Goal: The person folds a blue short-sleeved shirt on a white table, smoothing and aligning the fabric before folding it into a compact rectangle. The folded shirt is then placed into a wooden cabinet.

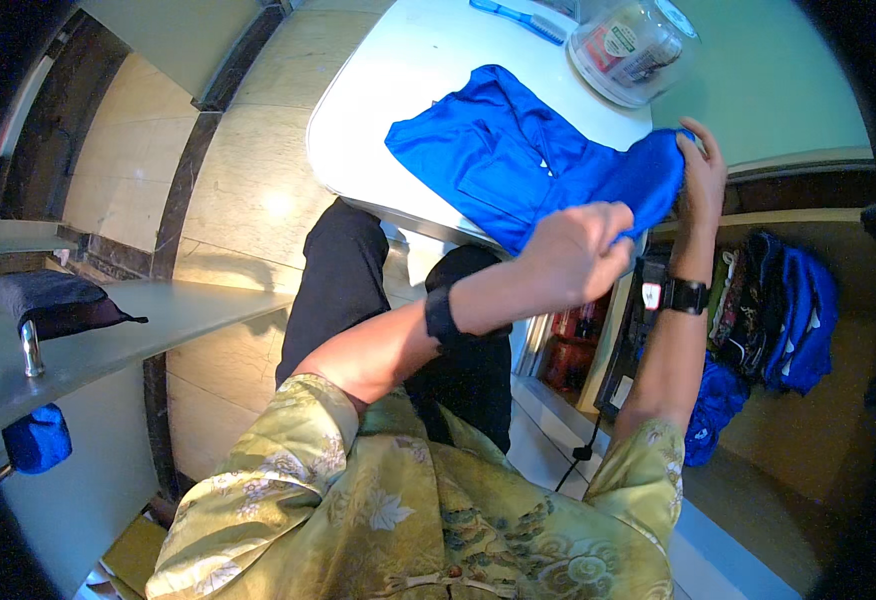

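Note:
A blue cloth garment [498,165] with a stitched pocket-like panel lies partly spread on a white table and reaches over its right edge. At that edge my left hand [577,251] pinches the near border of the cloth, fingers curled. Farther out, my right hand [702,176] grips the far right end, thumb on the near side and fingers partly behind it. The cloth between the two hands is raised and bent. Some of the fingertips are hidden by the fabric.
A clear plastic jar [625,56] and a blue brush [520,21] stand or lie at the table's far side. Right of me, an open cabinet holds hanging or stacked clothes [775,315]. On the left, a shelf [205,307] carries a dark folded cloth [59,300].

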The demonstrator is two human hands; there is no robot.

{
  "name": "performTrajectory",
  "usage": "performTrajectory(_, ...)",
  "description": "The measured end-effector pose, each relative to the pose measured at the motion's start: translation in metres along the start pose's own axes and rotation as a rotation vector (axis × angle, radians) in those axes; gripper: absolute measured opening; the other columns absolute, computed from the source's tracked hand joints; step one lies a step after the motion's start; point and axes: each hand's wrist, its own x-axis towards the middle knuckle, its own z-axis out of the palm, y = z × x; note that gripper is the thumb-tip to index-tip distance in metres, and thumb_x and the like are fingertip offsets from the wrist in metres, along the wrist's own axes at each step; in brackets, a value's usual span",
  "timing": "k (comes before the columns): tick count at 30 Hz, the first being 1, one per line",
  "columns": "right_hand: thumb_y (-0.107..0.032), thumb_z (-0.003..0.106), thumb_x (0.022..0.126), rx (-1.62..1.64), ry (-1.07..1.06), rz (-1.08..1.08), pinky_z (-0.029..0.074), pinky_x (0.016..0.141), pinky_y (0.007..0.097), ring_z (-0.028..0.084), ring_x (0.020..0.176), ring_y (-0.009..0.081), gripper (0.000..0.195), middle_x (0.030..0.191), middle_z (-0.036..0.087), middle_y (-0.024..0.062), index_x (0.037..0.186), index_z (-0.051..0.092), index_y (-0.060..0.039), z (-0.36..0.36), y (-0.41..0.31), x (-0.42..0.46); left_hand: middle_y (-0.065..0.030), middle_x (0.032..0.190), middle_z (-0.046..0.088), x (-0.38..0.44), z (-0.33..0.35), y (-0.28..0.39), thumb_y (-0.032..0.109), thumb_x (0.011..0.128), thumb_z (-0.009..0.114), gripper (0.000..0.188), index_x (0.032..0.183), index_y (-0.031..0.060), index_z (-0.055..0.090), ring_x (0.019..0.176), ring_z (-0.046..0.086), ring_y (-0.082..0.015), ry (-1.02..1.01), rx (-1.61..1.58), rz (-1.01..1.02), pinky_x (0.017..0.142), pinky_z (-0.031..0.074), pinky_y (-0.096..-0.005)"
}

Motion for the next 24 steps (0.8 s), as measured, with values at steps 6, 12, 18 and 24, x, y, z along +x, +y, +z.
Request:
performTrajectory(6,-0.016,0.067,0.089,0.066,-0.129,0.044,0.050,0.056,0.0244,0.059,0.064,0.0103,0.023,0.082,0.067,0.0031,0.106,0.074,-0.0027,0.109,-0.035,0.030,0.0082,0.070,0.048,0.008,-0.101,-0.024,0.014,0.093,0.068,0.010,0.098,0.0051,0.065,0.061,0.045,-0.0024,0.129,-0.204,-0.357,0.056,0.042,-0.0220)
performTrajectory(12,-0.018,0.067,0.087,-0.031,-0.188,-0.045,0.059,0.057,0.0300,0.072,0.063,0.0191,0.025,0.079,0.074,0.0130,0.102,0.076,-0.0003,0.206,-0.030,0.055,0.0018,0.075,0.063,0.002,-0.176,-0.083,0.016,0.099,0.061,0.013,0.098,0.0036,0.065,0.062,0.055,-0.0056,0.186,-0.328,-0.548,0.057,0.046,-0.0208)
performTrajectory(18,-0.022,0.066,0.088,0.034,-0.312,0.067,0.058,0.069,0.0322,0.075,0.070,0.0205,0.034,0.082,0.076,0.0123,0.114,0.070,-0.0007,0.281,-0.016,0.044,-0.0084,0.064,0.063,-0.020,-0.205,-0.145,0.024,0.093,0.064,0.025,0.096,-0.0012,0.066,0.063,0.064,-0.0232,0.241,0.148,-0.650,0.064,0.052,-0.0348)
performTrajectory(24,-0.030,0.071,0.085,-0.428,-0.157,-0.191,0.055,0.086,0.0408,0.072,0.092,0.0306,0.046,0.099,0.074,0.0162,0.124,0.065,-0.0047,0.260,0.006,0.042,-0.0188,0.090,0.066,-0.019,-0.203,-0.144,0.042,0.084,0.074,0.046,0.089,-0.0028,0.066,0.086,0.065,-0.0300,0.221,0.549,-0.568,0.077,0.052,-0.0403)
